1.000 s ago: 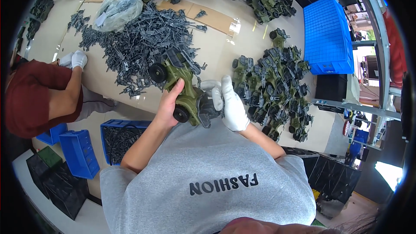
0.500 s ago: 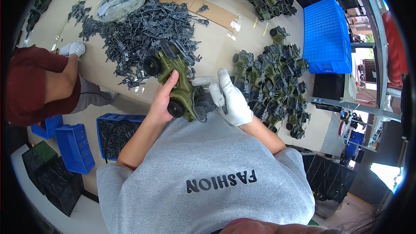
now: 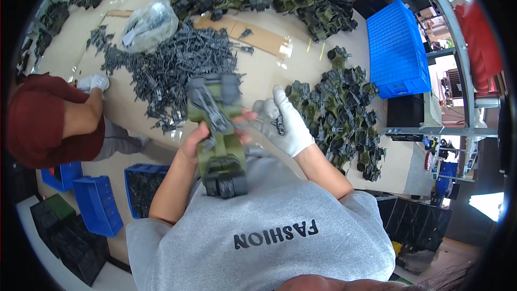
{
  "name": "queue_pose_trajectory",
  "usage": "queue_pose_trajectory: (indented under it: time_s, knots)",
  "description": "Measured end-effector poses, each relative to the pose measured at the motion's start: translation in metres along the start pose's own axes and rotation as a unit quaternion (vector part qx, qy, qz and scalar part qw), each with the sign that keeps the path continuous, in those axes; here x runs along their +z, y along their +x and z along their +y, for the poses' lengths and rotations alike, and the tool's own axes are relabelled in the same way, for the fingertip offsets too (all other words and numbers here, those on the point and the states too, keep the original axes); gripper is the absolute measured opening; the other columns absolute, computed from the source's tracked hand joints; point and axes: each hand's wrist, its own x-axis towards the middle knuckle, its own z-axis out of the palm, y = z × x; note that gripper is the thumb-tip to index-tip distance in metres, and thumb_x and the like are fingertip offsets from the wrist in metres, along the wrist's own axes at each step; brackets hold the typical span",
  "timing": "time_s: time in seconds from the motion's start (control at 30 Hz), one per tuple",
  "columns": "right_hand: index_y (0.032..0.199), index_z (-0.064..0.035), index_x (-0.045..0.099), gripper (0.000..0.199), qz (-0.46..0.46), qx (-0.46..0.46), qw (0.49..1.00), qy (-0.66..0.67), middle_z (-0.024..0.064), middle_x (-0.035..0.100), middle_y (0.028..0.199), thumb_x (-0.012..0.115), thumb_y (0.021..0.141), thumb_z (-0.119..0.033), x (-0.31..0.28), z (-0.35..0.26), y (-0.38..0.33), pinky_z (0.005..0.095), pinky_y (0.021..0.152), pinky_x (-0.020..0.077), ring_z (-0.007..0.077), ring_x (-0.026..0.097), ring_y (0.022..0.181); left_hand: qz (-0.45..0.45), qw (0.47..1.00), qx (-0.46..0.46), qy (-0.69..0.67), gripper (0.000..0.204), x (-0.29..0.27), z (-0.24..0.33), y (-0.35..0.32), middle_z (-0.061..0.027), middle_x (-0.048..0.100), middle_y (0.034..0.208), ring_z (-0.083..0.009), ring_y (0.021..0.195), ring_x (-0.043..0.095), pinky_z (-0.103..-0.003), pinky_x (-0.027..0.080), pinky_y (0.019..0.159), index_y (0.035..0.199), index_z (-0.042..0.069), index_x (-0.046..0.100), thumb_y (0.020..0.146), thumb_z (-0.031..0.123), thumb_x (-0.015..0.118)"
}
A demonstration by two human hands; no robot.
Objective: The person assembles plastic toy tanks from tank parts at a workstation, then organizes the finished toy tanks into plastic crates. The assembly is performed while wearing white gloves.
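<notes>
My bare left hand is closed around the middle of an olive-green toy military vehicle. The vehicle is held lengthwise over the table's near edge, with dark grey parts along its middle and at both ends; its far end is blurred. Right beside it, my right hand wears a white glove. A small dark grey plastic piece, perhaps a toy figure, lies held against its palm. The gloved fingertips reach toward the vehicle's side and are smeared by motion.
A large heap of dark grey plastic pieces lies beyond the vehicle, with a clear plastic bag on it. More green vehicles crowd the right, near a blue crate. A co-worker in a dark red top stands at left.
My left hand has turned the toy vehicle, so its top now faces up, and brought it nearer my body. My right hand has turned palm up, showing the small grey piece.
</notes>
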Motion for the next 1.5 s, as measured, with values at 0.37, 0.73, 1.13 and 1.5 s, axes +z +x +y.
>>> queue_pose_trajectory:
  time_s: [0.37, 0.73, 1.13, 1.5]
  knots:
    - [0.073, -0.0184, 0.053, 0.043, 0.109, 0.035, 0.991, 0.067, -0.0014, 0.048, 0.061, 0.065, 0.094, -0.053, 0.03, -0.008, 0.008, 0.0347, 0.064, 0.0477, 0.015, 0.044, 0.052, 0.072, 0.97, -0.024, 0.231, 0.077, 0.021, 0.002, 0.02, -0.0177, 0.044, 0.152, -0.0272, 0.135, 0.047, -0.037, 0.039, 0.111, 0.149, 0.0, 0.041, 0.091, 0.043, 0.069]
    - [0.062, -0.0179, 0.046, 0.054, 0.166, -0.065, 0.982, 0.069, 0.0009, 0.044, 0.059, 0.06, 0.096, -0.058, 0.034, 0.002, 0.016, 0.0335, 0.058, 0.0403, 0.0196, 0.046, 0.058, 0.144, 0.966, 0.014, 0.214, 0.071, 0.017, -0.021, 0.021, -0.0129, 0.05, 0.148, -0.019, 0.127, 0.051, -0.034, 0.045, 0.103, 0.146, 0.0, 0.043, 0.096, 0.045, 0.064]
    - [0.057, -0.014, 0.039, 0.063, 0.004, -0.158, 0.968, -0.194, 0.01, 0.062, 0.091, 0.036, 0.107, -0.053, 0.023, -0.013, -0.015, 0.0423, 0.096, 0.0457, 0.0268, 0.058, 0.091, 0.26, 0.961, 0.087, 0.023, 0.055, 0.004, -0.018, 0.01, -0.0163, 0.063, 0.119, -0.026, 0.109, 0.063, -0.044, 0.053, 0.095, 0.122, 0.004, 0.058, 0.101, 0.054, 0.051]
    - [0.112, 0.0049, 0.065, 0.071, 0.02, -0.106, 0.871, -0.48, 0.0002, 0.043, 0.069, 0.024, 0.109, -0.053, 0.033, -0.003, -0.026, 0.0358, 0.1, 0.0445, 0.0147, 0.053, 0.081, 0.355, 0.93, 0.095, -0.016, 0.04, 0.006, -0.02, 0.006, -0.0132, 0.069, 0.107, -0.0241, 0.099, 0.068, -0.041, 0.056, 0.091, 0.118, 0.009, 0.063, 0.102, 0.045, 0.054]
